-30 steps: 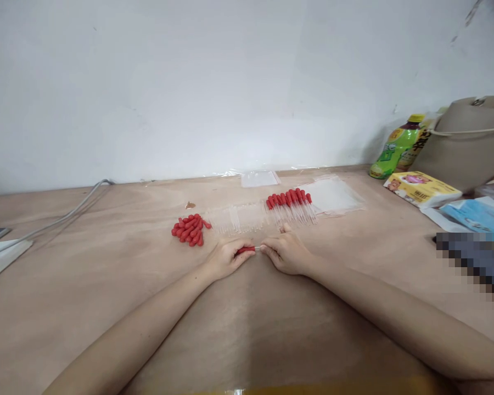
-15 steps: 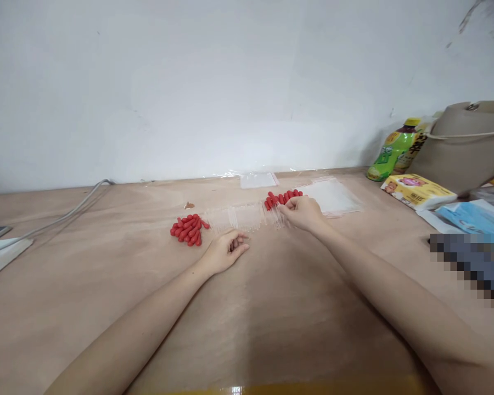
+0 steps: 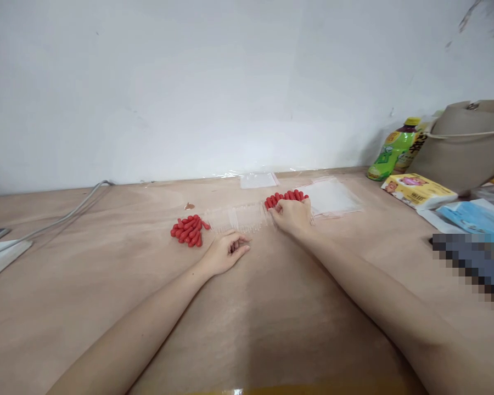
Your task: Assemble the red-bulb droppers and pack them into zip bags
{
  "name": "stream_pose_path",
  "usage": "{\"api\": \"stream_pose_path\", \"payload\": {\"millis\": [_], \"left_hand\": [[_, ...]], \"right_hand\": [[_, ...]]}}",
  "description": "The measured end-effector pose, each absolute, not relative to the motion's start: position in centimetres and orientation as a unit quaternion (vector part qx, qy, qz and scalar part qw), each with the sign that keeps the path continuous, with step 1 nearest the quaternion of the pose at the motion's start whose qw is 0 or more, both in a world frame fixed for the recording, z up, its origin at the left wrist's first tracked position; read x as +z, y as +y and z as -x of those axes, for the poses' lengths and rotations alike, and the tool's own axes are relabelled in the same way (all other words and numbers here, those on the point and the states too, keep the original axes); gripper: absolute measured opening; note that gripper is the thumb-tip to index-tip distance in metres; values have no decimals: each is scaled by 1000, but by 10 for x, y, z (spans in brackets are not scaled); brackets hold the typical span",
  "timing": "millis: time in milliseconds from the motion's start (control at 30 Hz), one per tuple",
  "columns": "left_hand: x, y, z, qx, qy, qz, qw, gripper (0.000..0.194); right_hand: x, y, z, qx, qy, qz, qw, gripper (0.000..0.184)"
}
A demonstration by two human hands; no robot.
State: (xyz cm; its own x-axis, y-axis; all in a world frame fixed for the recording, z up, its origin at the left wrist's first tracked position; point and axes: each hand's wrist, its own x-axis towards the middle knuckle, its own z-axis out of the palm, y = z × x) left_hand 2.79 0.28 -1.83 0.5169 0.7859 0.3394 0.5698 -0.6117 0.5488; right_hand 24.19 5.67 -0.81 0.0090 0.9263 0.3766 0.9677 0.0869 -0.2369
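My right hand (image 3: 291,214) lies fingers-down on a row of clear droppers with red rubber bulbs (image 3: 286,197), covering most of them. My left hand (image 3: 226,251) rests on the wooden table (image 3: 247,307) with its fingers loosely curled and nothing visible in them. A pile of loose red bulbs (image 3: 188,230) sits to the left of it. Between that pile and the finished row lie several bare clear tubes (image 3: 241,217).
Clear plastic bags (image 3: 333,196) lie behind my right hand. At the right are a green drink bottle (image 3: 393,151), a yellow tissue pack (image 3: 417,190), a blue packet (image 3: 475,215) and a brown bag (image 3: 467,144). A grey cable (image 3: 66,216) and a white device (image 3: 2,255) are at the left.
One second ago both hands pinched a red-bulbed dropper together. My right hand then carried it to the row at the back and now lies on that row; my left hand let go and stayed.
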Motion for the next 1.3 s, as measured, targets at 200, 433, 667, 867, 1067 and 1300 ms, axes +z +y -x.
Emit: {"api": "stream_pose_path", "payload": {"millis": [200,433,667,867,1067,1300], "left_hand": [[-22,3,-28,288,387,-856,188,15],[-11,8,-18,232,403,-884,-33,18],[4,27,15,101,537,-805,-233,25],[-3,31,19,57,543,-799,-252,29],[13,16,4,130,556,-786,-238,24],[1,-9,-27,270,397,-876,48,28]], "right_hand": [[-4,64,-208,-50,-709,695,109,23],[0,72,-191,-26,-690,718,89,24],[-1,42,-214,-73,-737,633,225,26],[-29,21,-254,-32,-820,472,323,24],[-41,6,-258,-31,-814,457,357,31],[-34,1,-262,50,-775,503,379,19]]}}
